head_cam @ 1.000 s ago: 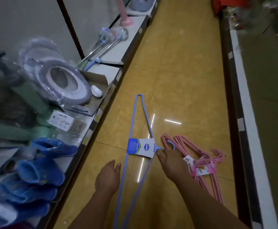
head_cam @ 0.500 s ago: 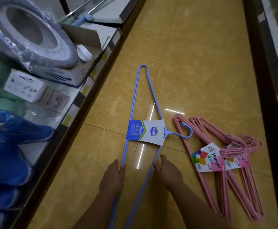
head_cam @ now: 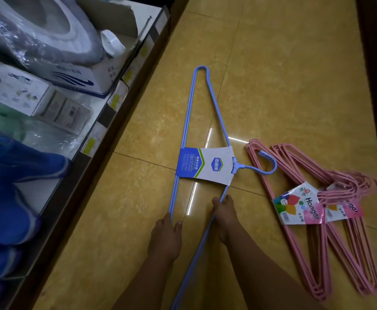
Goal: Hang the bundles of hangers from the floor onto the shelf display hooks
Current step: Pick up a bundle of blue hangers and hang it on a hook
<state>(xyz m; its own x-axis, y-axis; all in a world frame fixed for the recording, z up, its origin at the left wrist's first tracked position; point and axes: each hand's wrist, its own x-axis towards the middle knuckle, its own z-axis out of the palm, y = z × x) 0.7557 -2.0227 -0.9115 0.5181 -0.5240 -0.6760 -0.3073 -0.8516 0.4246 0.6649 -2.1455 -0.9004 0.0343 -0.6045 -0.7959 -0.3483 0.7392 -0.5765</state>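
Glossy yellow tiled floor (head_cam: 272, 86), low shop shelf (head_cam: 116, 121) along left, dim light

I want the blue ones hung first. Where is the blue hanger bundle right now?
In the head view, the blue hanger bundle lies on the floor mid-frame, between the shelf and the pink hanger bundles; both hands grip its near end.

Plastic-wrapped grey toilet seat (head_cam: 37, 34), white boxes (head_cam: 17, 88), blue slippers (head_cam: 15, 175) on shelving.
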